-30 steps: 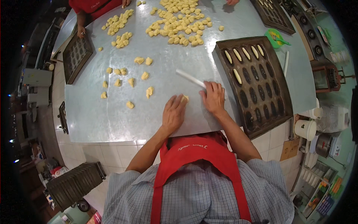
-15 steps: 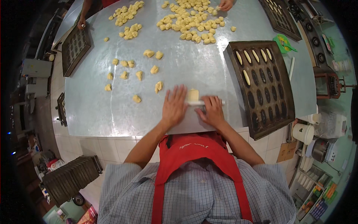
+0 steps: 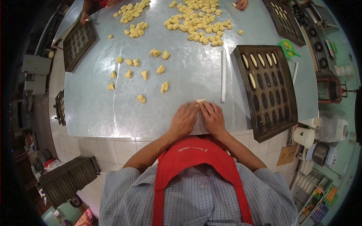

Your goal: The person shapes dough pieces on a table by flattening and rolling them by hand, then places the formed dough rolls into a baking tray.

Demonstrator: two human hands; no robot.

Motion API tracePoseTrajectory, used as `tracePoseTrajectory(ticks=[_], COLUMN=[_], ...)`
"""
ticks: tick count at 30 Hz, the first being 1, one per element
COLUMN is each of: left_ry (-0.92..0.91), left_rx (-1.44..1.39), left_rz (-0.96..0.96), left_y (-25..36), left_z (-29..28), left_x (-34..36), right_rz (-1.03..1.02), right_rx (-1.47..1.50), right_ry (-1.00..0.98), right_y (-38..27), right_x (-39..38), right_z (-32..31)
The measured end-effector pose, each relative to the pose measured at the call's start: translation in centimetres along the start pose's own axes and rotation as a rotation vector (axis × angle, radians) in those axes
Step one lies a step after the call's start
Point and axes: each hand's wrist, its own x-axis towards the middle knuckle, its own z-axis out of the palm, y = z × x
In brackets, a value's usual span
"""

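Both hands work at the near edge of the metal table (image 3: pixel 94 126). My left hand (image 3: pixel 184 119) and my right hand (image 3: pixel 213 117) lie close side by side, fingertips closed on a small flattened piece of dough (image 3: pixel 200 101). Only its far edge shows; the fingers cover the rest. A white rolling pin (image 3: pixel 223 81) lies on the table, away from my right hand and pointing away from me. Several loose dough lumps (image 3: pixel 164 87) are scattered beyond my left hand.
To the right sits a dark moulded baking tray (image 3: pixel 260 98), a few dough sticks (image 3: pixel 252 81) in its far hollows. Behind it are a green bowl (image 3: pixel 287 48) and another tray (image 3: pixel 283 22). Dough balls (image 3: pixel 184 26) cover the far middle. A co-worker's hand (image 3: pixel 241 4) shows at the far edge.
The rolling pin has left my hands and now lies to the right on the table. Both hands have drawn together over the flattened dough, with fingers closed on it.
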Motion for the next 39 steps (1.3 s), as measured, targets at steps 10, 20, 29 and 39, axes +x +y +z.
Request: tracePoseTrajectory(ticks=[10, 20, 29, 39], left_ry=[0.365, 0.174, 0.299, 0.280], left_rx=[-0.016, 0.010, -0.324, -0.694], left_rz=[-0.215, -0.475, -0.782, -0.691], left_y=[-5.3, -13.4, -9.1, -5.1], left_z=[-5.2, -11.9, -11.4, -4.8], left_x=[-0.7, -6.2, -5.3, -1.6], right_rz=[0.066, 0.175, 0.077, 0.819], right_rx=[0.098, -0.045, 0.200, 0.190], right_ry=[0.049, -0.108, -0.034, 0.351], right_y=[-3.2, -2.8, -0.6, 16.2], right_x=[8.1, 13.0, 4.4, 4.3], right_z=[2.7, 2.4, -2.9, -11.7])
